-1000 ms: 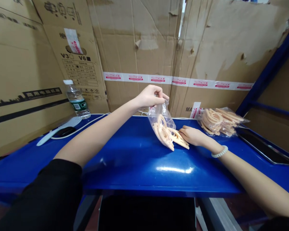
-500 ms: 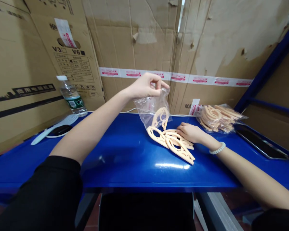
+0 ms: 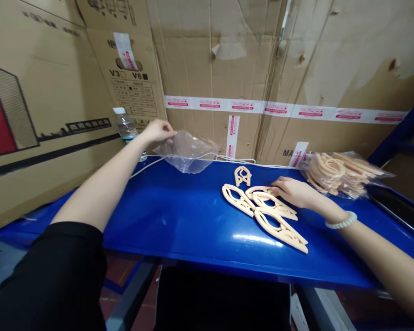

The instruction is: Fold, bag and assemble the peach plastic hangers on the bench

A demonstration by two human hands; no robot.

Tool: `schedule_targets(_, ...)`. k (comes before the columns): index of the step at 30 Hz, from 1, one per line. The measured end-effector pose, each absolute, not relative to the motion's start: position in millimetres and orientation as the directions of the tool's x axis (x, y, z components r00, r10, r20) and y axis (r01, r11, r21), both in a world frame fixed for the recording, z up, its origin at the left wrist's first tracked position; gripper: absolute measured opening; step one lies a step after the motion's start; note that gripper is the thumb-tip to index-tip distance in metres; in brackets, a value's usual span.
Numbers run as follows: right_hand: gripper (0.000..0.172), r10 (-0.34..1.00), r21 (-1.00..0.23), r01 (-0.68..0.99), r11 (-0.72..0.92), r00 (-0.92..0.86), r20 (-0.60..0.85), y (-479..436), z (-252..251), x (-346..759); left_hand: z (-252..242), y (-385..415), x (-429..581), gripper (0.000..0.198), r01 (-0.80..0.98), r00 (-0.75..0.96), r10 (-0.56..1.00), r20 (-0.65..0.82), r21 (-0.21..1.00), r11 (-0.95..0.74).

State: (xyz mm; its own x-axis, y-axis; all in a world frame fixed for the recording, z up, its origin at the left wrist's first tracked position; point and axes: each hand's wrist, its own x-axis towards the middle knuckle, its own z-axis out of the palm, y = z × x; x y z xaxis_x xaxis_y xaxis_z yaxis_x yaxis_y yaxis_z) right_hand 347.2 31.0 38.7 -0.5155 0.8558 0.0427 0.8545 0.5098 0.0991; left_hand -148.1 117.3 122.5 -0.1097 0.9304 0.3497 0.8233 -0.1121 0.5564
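Observation:
My left hand (image 3: 159, 130) is closed on the edge of a clear plastic bag (image 3: 189, 154), which hangs limp and looks empty over the back left of the table. Several peach-coloured folding hangers, folded up, lie in a loose overlapping group on the blue tabletop. Among them, one folding hanger (image 3: 279, 230) lies nearest the front edge and another (image 3: 237, 200) at the left. Behind the group sits a smaller-looking folded hanger (image 3: 242, 176) on its own. My right hand (image 3: 293, 191), with a pale beaded bracelet at the wrist, has its fingers curled on the rearmost hanger of the group.
A second clear bag full of hangers (image 3: 341, 172) lies at the back right, beside a dark flat device (image 3: 400, 214). A water bottle (image 3: 126, 126) stands behind my left forearm. Cardboard (image 3: 200, 69) walls the back, with a white cable (image 3: 234, 160) along its foot.
My left hand has moved left with the bag, which has come off the hangers. One hanger that was inside it now lies on the table. The camera view has shifted left; my right hand stays at the hangers.

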Motion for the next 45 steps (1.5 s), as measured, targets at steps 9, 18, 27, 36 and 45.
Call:
schedule_targets(9, 0.087, 0.878, -0.061, 0.878, 0.475, -0.468, 0.096, -5, 62, 344, 59, 102, -128, 0.043, 0.882, -0.285, 0.716, 0.637, 0.466, -0.063)
schedule_targets(18, 0.114, 0.815, -0.016, 0.821, 0.57, -0.568, -0.109, -65, 33, 321, 30, 39, 18, 0.102, 0.324, 0.882, 0.404, 0.241, 0.309, -0.894)
schedule_targets(27, 0.075, 0.762, 0.013, 0.762, 0.647, -0.646, -0.038, 36, 25, 324, -8, 104, 48, 0.101, 0.589, 0.745, 0.634, 0.208, 0.242, -0.771)
schedule_targets(36, 0.071, 0.611, -0.095, 0.603, 0.792, -0.784, 0.111, 140, 12, 325, -10, 160, 34, 0.076, 0.576, 0.682, 0.65, 0.335, 0.302, -0.76)
schedule_targets(45, 0.076, 0.614, -0.039, 0.62, 0.783, -0.763, 0.2, 119, 10, 323, 8, 151, 18, 0.026, 0.675, 0.562, 0.795, 0.228, 0.428, -0.601)
